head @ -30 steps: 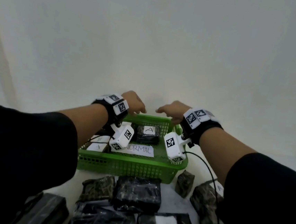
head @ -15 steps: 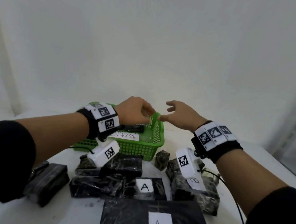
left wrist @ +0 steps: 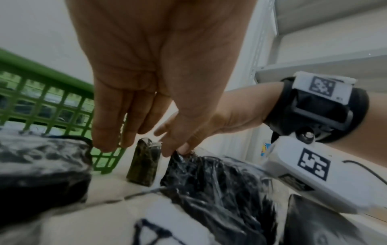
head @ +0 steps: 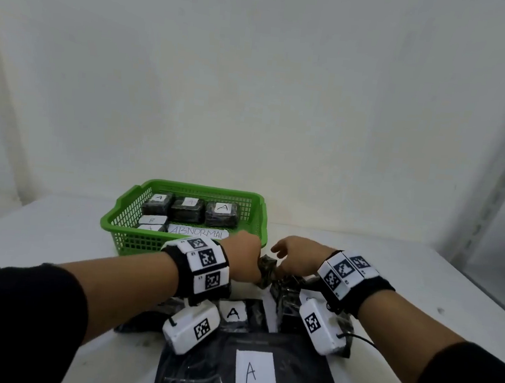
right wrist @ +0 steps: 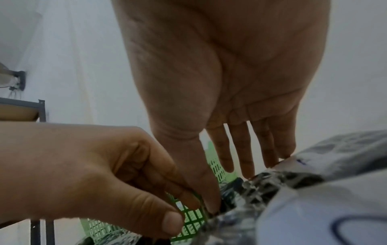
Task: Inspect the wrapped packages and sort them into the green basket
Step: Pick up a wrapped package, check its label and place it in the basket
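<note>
Both forearms reach forward over the desk [head: 422, 269], palms down, hands close together just short of the green basket [head: 124, 231]. The left hand [head: 243, 260] hangs with fingers [left wrist: 111, 126] pointing down, nearly straight and close together, tips just above a small upright package [left wrist: 144, 164] that stands on the desk near the basket's right front corner; no contact with it shows. The right hand [head: 298, 259] is spread, fingers [right wrist: 245, 152] straight and apart, pointing down. Its thumb and one fingertip touch the top edge of a crumpled dark package [left wrist: 209, 182] just right of the small one; whether they pinch the wrap cannot be told. From the right wrist view the left hand's fingers look loosely bent near the right thumb, holding nothing that can be made out.

The basket sits toward the desk's far edge, left of centre. It holds three dark packages [head: 189, 210] in a row along its far wall, at least two marked A, with white labels in front, one reading ABNORMAL [head: 199, 232]. More wrapped packages lie piled under the wrists at the near edge, the largest [head: 255, 373] and one behind it [head: 235, 313] labelled A.
</note>
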